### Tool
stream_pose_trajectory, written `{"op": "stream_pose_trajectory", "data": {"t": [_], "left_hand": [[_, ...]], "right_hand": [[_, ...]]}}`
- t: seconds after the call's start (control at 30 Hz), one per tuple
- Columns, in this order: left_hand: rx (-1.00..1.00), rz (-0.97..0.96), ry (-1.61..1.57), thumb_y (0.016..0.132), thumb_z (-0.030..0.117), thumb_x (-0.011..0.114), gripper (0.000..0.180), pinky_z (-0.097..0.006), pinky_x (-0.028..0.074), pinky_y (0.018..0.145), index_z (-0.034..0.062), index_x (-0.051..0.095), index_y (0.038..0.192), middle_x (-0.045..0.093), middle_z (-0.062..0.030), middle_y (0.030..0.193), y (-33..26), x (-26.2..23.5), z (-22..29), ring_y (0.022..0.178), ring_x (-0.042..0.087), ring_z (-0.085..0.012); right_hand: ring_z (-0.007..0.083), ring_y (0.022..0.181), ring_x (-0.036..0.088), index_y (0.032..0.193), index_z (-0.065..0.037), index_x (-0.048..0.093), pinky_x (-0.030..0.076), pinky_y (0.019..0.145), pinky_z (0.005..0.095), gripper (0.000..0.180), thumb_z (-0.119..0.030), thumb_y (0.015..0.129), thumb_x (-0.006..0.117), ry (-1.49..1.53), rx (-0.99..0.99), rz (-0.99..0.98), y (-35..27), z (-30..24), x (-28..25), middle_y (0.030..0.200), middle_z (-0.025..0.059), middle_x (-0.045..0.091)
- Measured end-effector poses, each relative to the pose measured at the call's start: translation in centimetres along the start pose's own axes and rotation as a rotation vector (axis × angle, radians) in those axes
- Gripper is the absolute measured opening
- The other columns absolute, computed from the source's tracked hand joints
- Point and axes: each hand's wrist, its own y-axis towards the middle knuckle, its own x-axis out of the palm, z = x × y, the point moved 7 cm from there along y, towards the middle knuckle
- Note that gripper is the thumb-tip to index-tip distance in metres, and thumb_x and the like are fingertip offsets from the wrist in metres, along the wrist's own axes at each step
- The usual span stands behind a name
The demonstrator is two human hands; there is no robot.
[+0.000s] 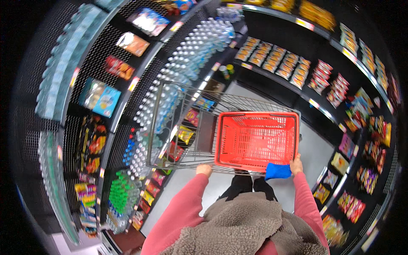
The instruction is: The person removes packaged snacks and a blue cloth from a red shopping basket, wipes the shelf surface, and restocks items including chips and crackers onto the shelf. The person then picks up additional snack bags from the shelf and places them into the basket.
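A wire shopping cart [178, 87] stands in front of me, with an empty red plastic basket [219, 140] resting in its right part. My left hand [204, 169] is closed around the near edge of the cart, left of the basket. At the basket's near right corner is my right hand [296, 164], its fingers closed. A blue cloth [278, 171] sticks out from it to the left, against the basket's near side. Whether the right fingers also grip the cart frame cannot be made out.
Shelves with packs of water bottles [187, 63] and hanging snack bags line the left. Ahead, a dark shelf carries rows of packaged food [274, 59]. More bagged snacks [352, 206] fill the right shelves, close to the cart. Grey floor [316, 144] runs between.
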Motion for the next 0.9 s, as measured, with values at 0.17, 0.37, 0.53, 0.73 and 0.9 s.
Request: {"op": "stream_pose_trajectory", "data": {"t": [0.17,0.37,0.53,0.73,0.9], "left_hand": [[-0.112,-0.015,-0.154,0.095,0.028,0.060,0.020,-0.048,0.058,0.085,0.0195,0.077,0.104,0.078,-0.0125,0.104,-3.2,3.3,0.2,0.101,0.074,-0.0320],[-0.206,-0.007,-0.259,0.096,0.034,0.065,0.022,-0.048,0.056,0.090,0.0197,0.077,0.107,0.078,-0.0129,0.105,-7.0,6.9,0.8,0.103,0.073,-0.0327],[-0.330,-0.123,-0.336,0.096,0.041,0.066,0.029,-0.048,0.056,0.092,0.0220,0.074,0.117,0.076,-0.0139,0.110,-9.1,8.9,0.9,0.109,0.071,-0.0332],[-0.444,-0.132,-0.463,0.094,0.040,0.071,0.030,-0.049,0.056,0.091,0.0213,0.076,0.117,0.075,-0.0157,0.109,-10.8,7.9,1.5,0.107,0.071,-0.0357],[-0.520,-0.188,-0.541,0.094,0.036,0.069,0.027,-0.046,0.053,0.097,0.0189,0.073,0.114,0.075,-0.0113,0.110,-10.6,6.5,1.7,0.111,0.069,-0.0315]], "right_hand": [[0.0496,0.108,0.068,0.145,-0.008,0.036,0.053,0.093,0.0576,0.053,-0.020,0.099,0.059,-0.110,-0.098,-0.104,3.0,-3.5,0.0,0.115,0.0296,0.072],[0.0491,0.109,0.068,0.145,-0.009,0.036,0.053,0.093,0.0572,0.055,-0.013,0.096,0.059,-0.182,-0.220,-0.185,5.8,-9.0,1.4,0.122,0.0280,0.070],[0.0504,0.112,0.066,0.144,-0.008,0.037,0.052,0.096,0.0571,0.054,-0.009,0.093,0.056,-0.183,-0.281,-0.270,8.2,-13.9,3.3,0.127,0.0301,0.066],[0.0503,0.111,0.067,0.141,-0.006,0.042,0.053,0.095,0.0583,0.051,-0.018,0.094,0.055,-0.364,-0.351,-0.369,11.1,-21.3,5.7,0.124,0.0331,0.066],[0.0485,0.112,0.067,0.140,-0.005,0.041,0.054,0.095,0.0567,0.050,-0.019,0.095,0.057,-0.398,-0.458,-0.414,12.5,-28.5,6.9,0.119,0.0317,0.069]]}}
